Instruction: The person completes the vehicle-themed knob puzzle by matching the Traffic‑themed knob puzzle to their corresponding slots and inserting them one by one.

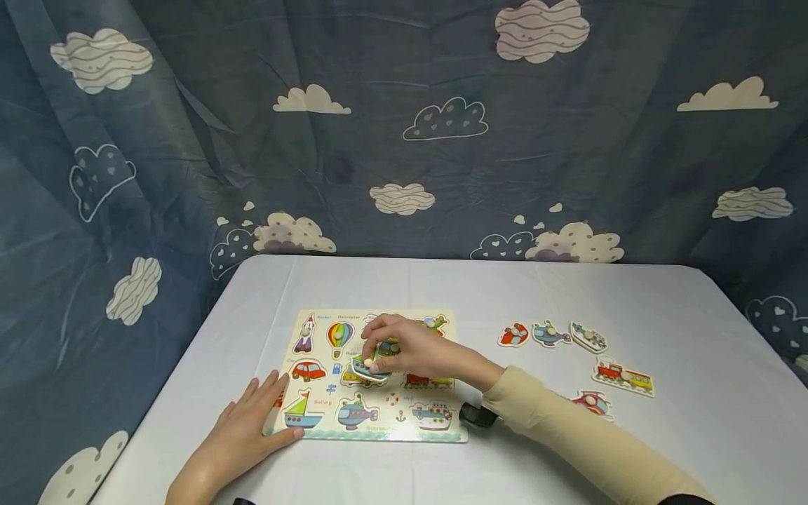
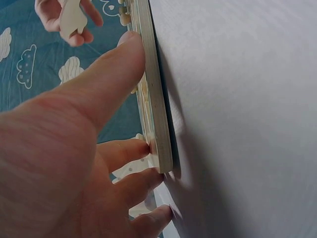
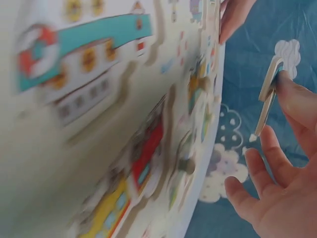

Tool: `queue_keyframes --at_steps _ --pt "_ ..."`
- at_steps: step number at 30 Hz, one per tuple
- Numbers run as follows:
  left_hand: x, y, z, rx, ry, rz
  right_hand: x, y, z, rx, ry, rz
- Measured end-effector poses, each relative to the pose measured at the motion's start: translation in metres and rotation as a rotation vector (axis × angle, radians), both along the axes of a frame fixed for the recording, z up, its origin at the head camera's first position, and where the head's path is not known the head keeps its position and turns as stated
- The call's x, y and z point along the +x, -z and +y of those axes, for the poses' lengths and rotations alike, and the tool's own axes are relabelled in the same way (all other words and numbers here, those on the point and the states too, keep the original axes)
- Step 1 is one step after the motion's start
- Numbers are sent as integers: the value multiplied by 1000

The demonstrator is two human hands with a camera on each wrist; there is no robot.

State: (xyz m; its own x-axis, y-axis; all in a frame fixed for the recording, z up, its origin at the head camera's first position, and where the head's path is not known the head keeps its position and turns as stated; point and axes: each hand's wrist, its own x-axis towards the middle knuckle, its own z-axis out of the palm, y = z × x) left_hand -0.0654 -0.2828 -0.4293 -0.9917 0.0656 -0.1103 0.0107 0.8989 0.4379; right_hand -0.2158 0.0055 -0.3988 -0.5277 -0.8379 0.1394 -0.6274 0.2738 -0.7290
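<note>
From the head view, the right hand (image 1: 413,344) pinched a knobbed boat piece (image 1: 369,372) between thumb and fingers, over the middle of the puzzle board (image 1: 315,391). The left hand (image 1: 249,428) lay with fingers spread at the board's left edge. To the right, on the white desk (image 1: 505,287), sat a life-ring piece (image 1: 514,335), a submarine piece (image 1: 550,334), a ship piece (image 1: 588,338), a train piece (image 1: 623,376) and a red helicopter piece (image 1: 592,403), the last partly behind the sleeve (image 1: 568,428). A low sweep of that forearm could knock it. A wide stretch of desk ran from the board to the back edge, giving room to move, and a narrower strip separated the board from the loose pieces.

In the left wrist view, the left hand's thumb pressed the board's edge while the other fingers touched near its corner, without clasping it. Light pressure there could let the board skid if pushed.

In the right wrist view, the grip looked confined to the thumb and fingertips at the boat piece's edge, so a slack pinch could tilt or drop it. Knobs rose from the board nearby and might catch a low pass.
</note>
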Motion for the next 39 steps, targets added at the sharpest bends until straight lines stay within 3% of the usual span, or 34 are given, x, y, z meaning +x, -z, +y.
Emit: queue_keyframes --at_steps 13,22,39 --pt "1 -1 -1 -10 12 -11 8 4 -42 43 -121 71" --pt "0 -1 -1 -6 16 -11 11 3 -67 97 -157 180" --pt "-1 -1 -2 2 16 -12 24 15 -99 172 -195 222"
